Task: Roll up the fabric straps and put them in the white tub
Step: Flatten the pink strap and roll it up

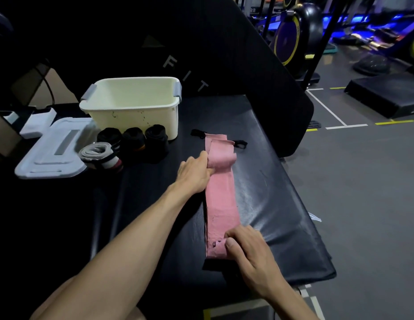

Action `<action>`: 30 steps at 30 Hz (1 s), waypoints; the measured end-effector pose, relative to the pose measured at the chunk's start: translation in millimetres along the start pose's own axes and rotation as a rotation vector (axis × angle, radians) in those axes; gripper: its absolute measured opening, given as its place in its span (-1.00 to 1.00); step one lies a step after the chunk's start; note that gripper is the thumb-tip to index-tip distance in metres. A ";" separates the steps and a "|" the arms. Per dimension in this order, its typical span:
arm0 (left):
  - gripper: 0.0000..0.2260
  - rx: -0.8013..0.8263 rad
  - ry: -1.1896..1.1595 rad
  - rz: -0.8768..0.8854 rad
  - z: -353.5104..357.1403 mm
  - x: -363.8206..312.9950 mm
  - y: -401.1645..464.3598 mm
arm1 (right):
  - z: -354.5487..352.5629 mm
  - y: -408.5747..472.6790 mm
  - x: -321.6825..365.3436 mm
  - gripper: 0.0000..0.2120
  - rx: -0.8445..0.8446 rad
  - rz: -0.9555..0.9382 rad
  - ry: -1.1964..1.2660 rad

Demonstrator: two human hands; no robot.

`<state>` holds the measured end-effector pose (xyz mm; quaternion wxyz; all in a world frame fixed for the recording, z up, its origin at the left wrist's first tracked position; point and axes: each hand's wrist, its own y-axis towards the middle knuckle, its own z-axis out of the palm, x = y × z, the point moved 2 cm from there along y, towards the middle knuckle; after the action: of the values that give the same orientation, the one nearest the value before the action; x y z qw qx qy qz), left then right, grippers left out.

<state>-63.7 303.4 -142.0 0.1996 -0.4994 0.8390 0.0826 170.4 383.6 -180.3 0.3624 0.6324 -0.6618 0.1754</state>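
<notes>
**Pink strap lies near-to-far between my hands**

The pink strap [221, 199] runs lengthwise away from me on the black padded bench [282, 204]. My right hand [250, 250] pinches its near end, fingers curled on the fabric. My left hand [196, 172] grips the folded far part. I judge the roll should start at the near end and travel far. The white tub [132, 116] sits far left, rolled straps [132, 144] just before it. The bench edge is close on the right.

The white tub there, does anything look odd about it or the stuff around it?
Yes. The white tub looks empty, while four rolled straps sit outside on the bench against its front. Dark specks mark its front wall. Both hands, left and right, handle the pink strap.
</notes>
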 end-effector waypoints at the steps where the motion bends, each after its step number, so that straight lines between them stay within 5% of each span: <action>1: -0.79 -0.004 -0.065 -0.042 6.0 4.1 1.4 | -0.1 -0.1 -0.1 -0.64 0.004 0.003 0.002; 4: -0.80 -0.033 -0.213 -0.104 15.1 6.7 1.8 | 0.1 0.2 -0.9 -0.63 0.016 0.005 -0.008; 10: -0.42 -0.110 -0.398 -0.073 12.2 4.1 4.5 | -0.2 0.3 -0.5 -0.66 0.023 0.002 -0.007; 18: -0.77 -0.172 -0.488 0.094 20.0 21.0 19.1 | -0.4 0.8 -0.5 -0.72 0.034 -0.001 -0.026; 25: -0.78 -0.268 -0.075 0.265 25.7 26.8 22.4 | -0.6 1.0 -0.8 -0.77 0.027 -0.013 -0.028; 30: -0.69 -0.127 0.180 0.261 18.8 16.8 16.8 | -0.5 1.6 -0.9 -0.72 0.027 -0.010 -0.026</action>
<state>-80.7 304.4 -167.1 0.0794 -0.4032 0.9043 0.1158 168.9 384.8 -180.3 0.3461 0.6428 -0.6608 0.1743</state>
